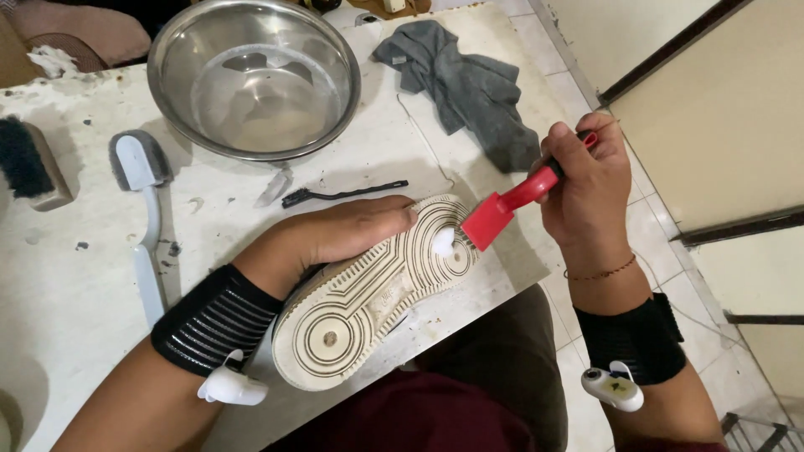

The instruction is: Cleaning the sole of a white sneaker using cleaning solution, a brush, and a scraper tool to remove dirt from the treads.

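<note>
Steadying a white shoe (373, 293) sole-up at the near edge of the worktop (75, 285), left hand (339, 233) lying flat along its side, fingers (394, 216) stretched out and pressing on the ribbed rubber edge. Showing concentric ring tread at heel and forefoot, grooves darkened with dirt. Gripping a red plastic brush (511, 205) in the right hand (586, 188), fingers wrapped tight around its handle, angular head touching a blob of white foam (442, 241) on the forefoot rings. Lying behind the shoe: a thin black brush (339, 195), a pale long-handled brush (144, 218) with grey bristles, a round shiny steel bowl (251, 75), a crumpled grey cloth (469, 88). Resting at the far left, a wooden block brush (29, 163) with dark bristles. Wearing black ribbed wrist bands on both forearms.
</note>
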